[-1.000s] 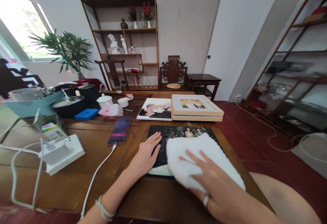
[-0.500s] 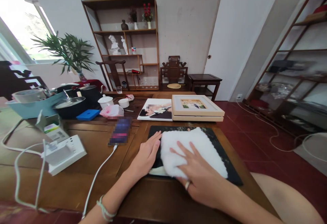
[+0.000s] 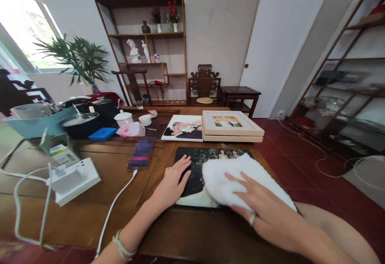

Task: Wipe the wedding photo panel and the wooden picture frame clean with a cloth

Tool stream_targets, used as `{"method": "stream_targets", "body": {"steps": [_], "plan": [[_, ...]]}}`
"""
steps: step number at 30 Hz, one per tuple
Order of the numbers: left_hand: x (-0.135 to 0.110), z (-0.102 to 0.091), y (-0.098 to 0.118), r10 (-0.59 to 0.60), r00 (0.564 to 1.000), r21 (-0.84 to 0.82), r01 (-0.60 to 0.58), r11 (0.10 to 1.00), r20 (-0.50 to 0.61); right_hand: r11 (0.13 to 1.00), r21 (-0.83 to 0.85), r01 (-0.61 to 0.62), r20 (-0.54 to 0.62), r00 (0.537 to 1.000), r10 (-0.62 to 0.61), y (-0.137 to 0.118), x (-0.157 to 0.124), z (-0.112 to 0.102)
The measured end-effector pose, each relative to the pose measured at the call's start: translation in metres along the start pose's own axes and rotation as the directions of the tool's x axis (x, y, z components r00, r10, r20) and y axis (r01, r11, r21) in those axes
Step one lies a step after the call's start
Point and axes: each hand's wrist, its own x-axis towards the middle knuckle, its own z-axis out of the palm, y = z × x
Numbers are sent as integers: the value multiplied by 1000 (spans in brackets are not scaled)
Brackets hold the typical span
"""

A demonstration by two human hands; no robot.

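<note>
One white cloth under right fingers

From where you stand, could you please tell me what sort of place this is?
Probably a home's sitting room, given the tall brown wooden shelf, the carved dark-wood chair and the spiky green leafy plant.

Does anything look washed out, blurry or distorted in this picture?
In the head view, the bright glass window is washed out; the tall brown open rack at right leans and looks soft; the dark purple rectangular device is pixelated; the fluffy white cloth has a readable edge.
</note>
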Motion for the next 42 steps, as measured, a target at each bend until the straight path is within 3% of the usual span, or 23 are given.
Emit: {"method": "stream_targets", "body": {"steps": [3,6,8,12,16,19,22,26,30,33,38,42], "plan": [[0,1,-1,12,1000,0,-12,1000,-15,996,-12,-87,-123,989,84,19,22,1],[0,1,-2,20,999,-2,-20,1000,-31,987,142,-75,-178,979,100,25,65,-5],[0,2,-3,23,999,0,-23,1000,-37,967,244,-68,-165,980,110,20,98,-11],[1,2,-6,27,998,9,-26,1000,-54,957,288,21,-118,993,14,0,153,-16],[2,1,-5,38,998,5,-38,999,-54,956,285,73,-112,993,-42,-14,169,-10],[1,0,-3,22,999,2,-22,1000,-48,956,282,79,-117,992,-47,-5,153,-10],[-1,0,-2,7,999,-14,-8,1000,-48,959,281,46,-114,993,-15,22,124,-17],[-1,1,-2,4,997,-28,-6,1000,-72,965,254,-65,-156,982,107,68,83,-22],[-2,1,-3,28,994,-28,-31,999,-102,966,160,-201,-247,940,236,95,45,-7],[-1,3,-4,37,993,-25,-40,999,-110,974,64,-217,-232,946,226,86,13,11],[0,6,-8,43,994,-16,-45,999,-105,992,16,-126,-85,988,127,38,-44,25],[1,7,-10,43,995,-7,-44,999,-87,998,-4,-67,-32,997,67,22,-51,16]]}}
